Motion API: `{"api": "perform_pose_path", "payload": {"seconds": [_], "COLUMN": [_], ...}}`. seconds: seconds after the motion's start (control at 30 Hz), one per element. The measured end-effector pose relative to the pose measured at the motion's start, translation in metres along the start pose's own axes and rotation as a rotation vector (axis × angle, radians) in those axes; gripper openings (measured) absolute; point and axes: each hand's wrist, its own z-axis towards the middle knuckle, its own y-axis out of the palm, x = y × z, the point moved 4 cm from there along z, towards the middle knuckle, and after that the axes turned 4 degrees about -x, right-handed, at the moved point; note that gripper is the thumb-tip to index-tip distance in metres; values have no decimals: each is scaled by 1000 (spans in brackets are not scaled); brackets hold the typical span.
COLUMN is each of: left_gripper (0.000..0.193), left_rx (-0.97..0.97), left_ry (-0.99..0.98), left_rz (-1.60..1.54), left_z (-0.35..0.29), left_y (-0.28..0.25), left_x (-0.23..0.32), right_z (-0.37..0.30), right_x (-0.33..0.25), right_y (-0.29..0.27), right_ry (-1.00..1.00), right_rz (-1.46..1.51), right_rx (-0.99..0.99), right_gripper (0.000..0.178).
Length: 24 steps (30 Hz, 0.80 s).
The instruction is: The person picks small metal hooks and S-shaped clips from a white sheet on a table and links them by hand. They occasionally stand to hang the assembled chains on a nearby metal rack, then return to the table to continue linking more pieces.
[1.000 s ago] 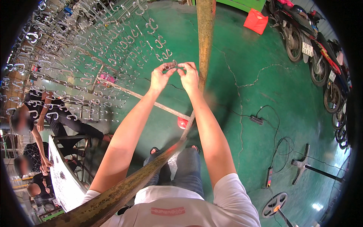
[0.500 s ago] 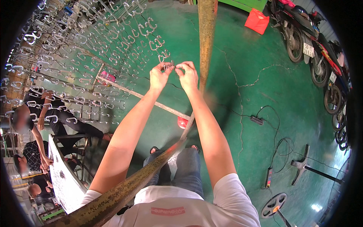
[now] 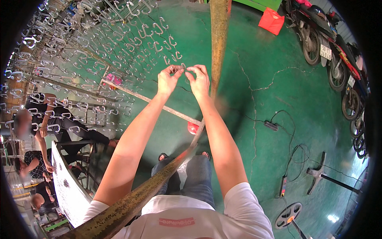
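My left hand (image 3: 168,79) and my right hand (image 3: 199,81) are raised side by side in front of me, fingertips pinching a small metal hook (image 3: 180,67) between them. The hook hangs at the right edge of a large rack of several silvery S-shaped hooks (image 3: 95,51) strung on wires across the upper left. A rusty upright metal bar (image 3: 219,40) stands just right of my right hand. A second rusty bar (image 3: 135,199) slants across my lap toward the lower left.
Green concrete floor (image 3: 278,87) with cracks lies below. Motorcycles (image 3: 334,51) are parked at the right, a red bag (image 3: 271,20) at the top, cables with a power block (image 3: 272,125) and metal stands (image 3: 318,175) at lower right. Other people (image 3: 47,115) sit at the left by a white board (image 3: 67,187).
Both hands have stayed together on the hook, shifting slightly lower in view. The rack of hooks has slid upward in view as the head tilted.
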Motion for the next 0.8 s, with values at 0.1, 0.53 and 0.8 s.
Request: {"api": "perform_pose_path", "payload": {"seconds": [0.1, 0.53, 0.8], "left_gripper": [18, 20, 44], "left_rx": [-4, 10, 82], "left_ry": [1, 28, 79], "left_rz": [-10, 8, 34], "left_z": [-1, 3, -1], "left_y": [-1, -3, -10], "left_x": [3, -4, 9], "right_z": [1, 0, 10], "right_x": [-4, -14, -38], "right_y": [0, -4, -20], "right_ry": [-31, -83, -140], "right_rz": [-21, 6, 24], "right_rx": [17, 99, 108], "right_gripper": [13, 9, 9]}}
